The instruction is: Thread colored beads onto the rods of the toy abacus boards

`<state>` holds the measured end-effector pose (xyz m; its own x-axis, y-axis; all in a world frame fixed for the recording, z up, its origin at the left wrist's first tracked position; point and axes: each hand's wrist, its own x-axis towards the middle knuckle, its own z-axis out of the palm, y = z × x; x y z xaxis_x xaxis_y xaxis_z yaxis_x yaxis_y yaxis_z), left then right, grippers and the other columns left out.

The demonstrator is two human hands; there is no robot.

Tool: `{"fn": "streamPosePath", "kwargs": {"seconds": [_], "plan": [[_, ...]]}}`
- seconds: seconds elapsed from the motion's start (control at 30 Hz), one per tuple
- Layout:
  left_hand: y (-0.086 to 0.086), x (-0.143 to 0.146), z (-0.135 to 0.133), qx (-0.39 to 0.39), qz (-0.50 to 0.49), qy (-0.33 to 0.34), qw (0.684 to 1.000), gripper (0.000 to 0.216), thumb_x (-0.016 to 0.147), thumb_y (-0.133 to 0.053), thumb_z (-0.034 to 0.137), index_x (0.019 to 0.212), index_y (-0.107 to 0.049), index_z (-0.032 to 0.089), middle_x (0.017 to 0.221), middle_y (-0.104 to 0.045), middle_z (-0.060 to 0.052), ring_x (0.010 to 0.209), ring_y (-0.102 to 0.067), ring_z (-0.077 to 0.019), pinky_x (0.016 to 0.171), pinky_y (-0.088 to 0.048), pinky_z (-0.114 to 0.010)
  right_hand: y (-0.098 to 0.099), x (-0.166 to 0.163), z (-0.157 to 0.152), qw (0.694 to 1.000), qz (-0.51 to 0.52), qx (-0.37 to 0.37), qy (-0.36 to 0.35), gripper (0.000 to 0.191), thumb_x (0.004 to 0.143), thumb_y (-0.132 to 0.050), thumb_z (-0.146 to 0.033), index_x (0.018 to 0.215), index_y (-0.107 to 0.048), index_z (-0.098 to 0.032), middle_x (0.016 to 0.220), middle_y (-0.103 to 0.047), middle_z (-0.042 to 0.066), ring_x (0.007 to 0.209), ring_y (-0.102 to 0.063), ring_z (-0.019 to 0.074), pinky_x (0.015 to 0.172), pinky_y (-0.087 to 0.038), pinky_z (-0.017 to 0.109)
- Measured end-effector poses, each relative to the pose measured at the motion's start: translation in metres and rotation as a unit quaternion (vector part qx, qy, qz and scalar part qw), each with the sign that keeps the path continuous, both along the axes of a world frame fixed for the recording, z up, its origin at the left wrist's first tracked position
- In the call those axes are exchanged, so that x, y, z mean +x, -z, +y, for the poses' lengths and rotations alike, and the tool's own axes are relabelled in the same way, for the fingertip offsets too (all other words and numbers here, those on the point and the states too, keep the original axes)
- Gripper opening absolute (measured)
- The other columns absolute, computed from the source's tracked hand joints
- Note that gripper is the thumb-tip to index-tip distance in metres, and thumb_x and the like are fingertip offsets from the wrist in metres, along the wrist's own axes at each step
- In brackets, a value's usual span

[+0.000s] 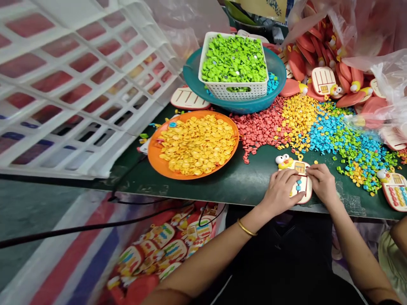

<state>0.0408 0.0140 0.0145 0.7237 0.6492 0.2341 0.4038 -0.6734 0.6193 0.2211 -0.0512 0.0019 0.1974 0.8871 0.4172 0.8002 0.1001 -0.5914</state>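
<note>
A small cream toy panel with a duck head [298, 178] lies at the near edge of the dark green table [241, 182]. My left hand [281, 190] rests on the panel's left side, fingers curled against it. My right hand [321, 183] is at its right side, fingertips pinched over the panel's face; what they pinch is too small to make out. A few small coloured buttons show on the panel between the hands. A gold bangle [246, 228] sits on my left wrist.
An orange plate [155, 159] holds yellow discs. A white basket [235, 90] of green pieces stands in a teal bowl [190, 78]. Red, yellow, blue and green buttons [305, 123] lie heaped on the table. Another panel [396, 190] is at far right. White crates [63, 84] stand left.
</note>
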Motion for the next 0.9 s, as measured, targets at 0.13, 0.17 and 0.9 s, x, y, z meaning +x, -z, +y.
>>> {"fn": "streamPosePath", "kwargs": {"seconds": [0.13,0.17,0.9], "plan": [[-0.001,0.001,0.002,0.002,0.012,-0.012,1.0,0.035,0.085,-0.068,0.046,0.11,-0.064,0.022,0.127,-0.062,-0.008,0.117,-0.054,-0.0271,0.097,-0.04,-0.041,-0.004,0.001,0.001,0.999,0.018,-0.017,-0.045,0.025,0.095,-0.051,-0.022,0.097,-0.076,-0.026,0.096,-0.071,0.006,0.092,-0.066,0.019,0.081,-0.056,0.033],[-0.001,0.001,0.002,0.01,0.017,-0.009,1.0,0.039,0.085,-0.068,0.046,0.116,-0.063,0.022,0.13,-0.061,-0.009,0.119,-0.053,-0.0276,0.097,-0.04,-0.042,-0.005,0.007,0.008,0.999,0.023,-0.016,-0.042,0.025,0.095,-0.051,-0.022,0.096,-0.076,-0.026,0.096,-0.072,0.006,0.093,-0.066,0.0191,0.082,-0.056,0.034],[0.006,0.003,0.008,0.045,0.019,0.022,0.999,0.043,0.088,-0.061,0.044,0.125,-0.062,0.022,0.121,-0.065,-0.009,0.11,-0.055,-0.0283,0.094,-0.041,-0.043,-0.007,0.004,0.009,0.998,0.057,-0.036,0.015,0.024,0.094,-0.052,-0.023,0.094,-0.075,-0.025,0.096,-0.072,0.006,0.092,-0.066,0.0189,0.083,-0.055,0.034]]}}
